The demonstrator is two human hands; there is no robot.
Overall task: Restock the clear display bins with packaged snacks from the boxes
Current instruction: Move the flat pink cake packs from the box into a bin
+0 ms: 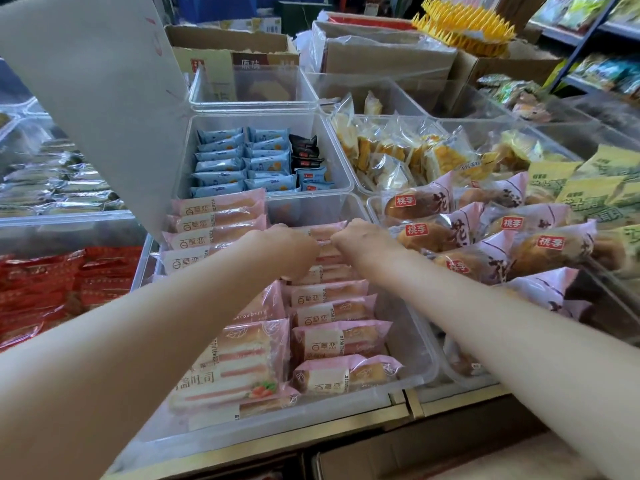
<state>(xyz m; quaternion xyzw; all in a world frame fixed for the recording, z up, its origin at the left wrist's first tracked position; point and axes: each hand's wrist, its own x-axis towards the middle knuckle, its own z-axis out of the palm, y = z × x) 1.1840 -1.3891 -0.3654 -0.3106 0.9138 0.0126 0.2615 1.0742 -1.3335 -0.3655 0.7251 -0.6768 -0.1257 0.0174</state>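
**Both hands working at one pink snack pack in the near clear bin**

At far left, red foil packs (45, 289) are lying in a clear bin, with silvery-green packs (59, 188) filling the bin behind them. Next to these, the raised white lid (93, 98) of the near bin is standing tilted over the display. Your left hand (287, 251) is reaching into the near clear bin (412, 341), its fingers curled down onto a pink snack pack (325, 249) at the far end of the right-hand row; the fingertips themselves are hidden behind the knuckles. Just beside it, almost touching, your right hand (363, 237) is curling its fingers over the same pack from the other side. Whether either hand is truly pinching the wrapper or only pressing on it cannot be told with certainty, though both are plainly closed around it.

The pack is sitting inside the bin, in line with a row of pink packs (336, 320) running toward you; a second row (214, 223) is standing along the left wall, and larger strawberry sandwich packs (235, 362) are lying in the near left corner. Behind this bin, blue and black packs (242, 161) are filling another one, and cardboard boxes (228, 60) are standing farther back. To the right, bins are holding yellow cake packs (398, 154), pink bread packs (485, 244) and, at the far right, green packs (588, 188). The metal tabletop edge (398, 407) is running below the bins.
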